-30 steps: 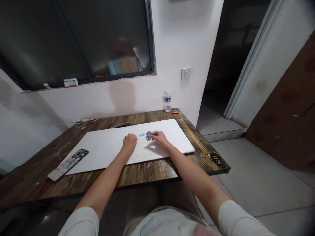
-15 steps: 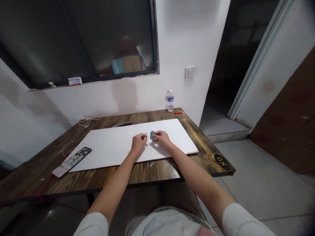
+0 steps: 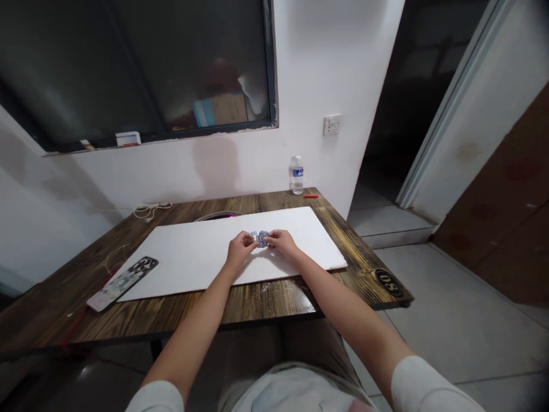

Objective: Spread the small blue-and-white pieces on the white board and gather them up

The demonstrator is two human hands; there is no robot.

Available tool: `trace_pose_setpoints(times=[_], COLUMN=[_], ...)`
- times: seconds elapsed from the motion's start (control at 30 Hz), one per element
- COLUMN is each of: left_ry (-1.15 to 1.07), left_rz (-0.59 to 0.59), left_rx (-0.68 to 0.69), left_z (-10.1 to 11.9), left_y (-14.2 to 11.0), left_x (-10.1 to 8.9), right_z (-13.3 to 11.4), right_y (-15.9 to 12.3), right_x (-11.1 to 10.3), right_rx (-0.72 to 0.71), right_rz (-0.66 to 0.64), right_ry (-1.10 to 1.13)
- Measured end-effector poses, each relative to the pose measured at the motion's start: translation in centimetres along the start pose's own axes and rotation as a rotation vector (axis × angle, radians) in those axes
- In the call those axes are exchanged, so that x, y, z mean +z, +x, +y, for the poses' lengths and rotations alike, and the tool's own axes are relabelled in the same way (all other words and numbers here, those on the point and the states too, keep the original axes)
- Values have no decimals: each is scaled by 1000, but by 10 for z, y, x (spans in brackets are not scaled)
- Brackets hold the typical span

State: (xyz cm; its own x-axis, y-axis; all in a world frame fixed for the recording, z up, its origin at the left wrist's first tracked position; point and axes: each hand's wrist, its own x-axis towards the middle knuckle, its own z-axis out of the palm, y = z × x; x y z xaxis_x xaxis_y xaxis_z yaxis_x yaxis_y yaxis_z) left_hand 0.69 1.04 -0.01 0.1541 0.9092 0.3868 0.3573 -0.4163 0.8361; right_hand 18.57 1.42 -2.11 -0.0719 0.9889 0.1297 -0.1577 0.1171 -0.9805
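Small blue-grey cards [image 3: 262, 240] are held up between my two hands, just over the white board [image 3: 193, 249]. My right hand [image 3: 283, 241] pinches them from the right side. From the left, my left hand [image 3: 241, 247] is closed at the fingertips on the cards' near edge. A lighter blue-and-white piece [image 3: 254, 233] shows beside my left fingers. The print on the cards is too small to read, and my fingers cover part of them.
A phone in a patterned case [image 3: 124, 283] lies over the board's left edge. On the wooden table [image 3: 266, 300] stand a water bottle [image 3: 297, 176], with a red stick-like object [image 3: 311, 196] beside it, and a white cable [image 3: 150, 210]. A round rim [image 3: 217, 216] shows behind the board.
My hands have come closer together. My left fingers, apart from the cards before, now touch them. The view has shifted slightly.
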Motion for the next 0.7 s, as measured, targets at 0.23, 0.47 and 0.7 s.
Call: trace_pose_setpoints(times=[0.23,0.47,0.7], left_ry=[35,257,643], left_rz=[-4,3,-192], left_rx=[-5,2,117], left_z=[-3,-9,-3], left_y=[-3,-3,-6], left_x=[1,0,-2], right_z=[2,3,-2], right_y=[-3,-2,-8], right_x=[2,-1,-2], right_rx=[-38,-163,-173], right_rz=[-94,-65,-81], right_ry=[-23,-327,-673])
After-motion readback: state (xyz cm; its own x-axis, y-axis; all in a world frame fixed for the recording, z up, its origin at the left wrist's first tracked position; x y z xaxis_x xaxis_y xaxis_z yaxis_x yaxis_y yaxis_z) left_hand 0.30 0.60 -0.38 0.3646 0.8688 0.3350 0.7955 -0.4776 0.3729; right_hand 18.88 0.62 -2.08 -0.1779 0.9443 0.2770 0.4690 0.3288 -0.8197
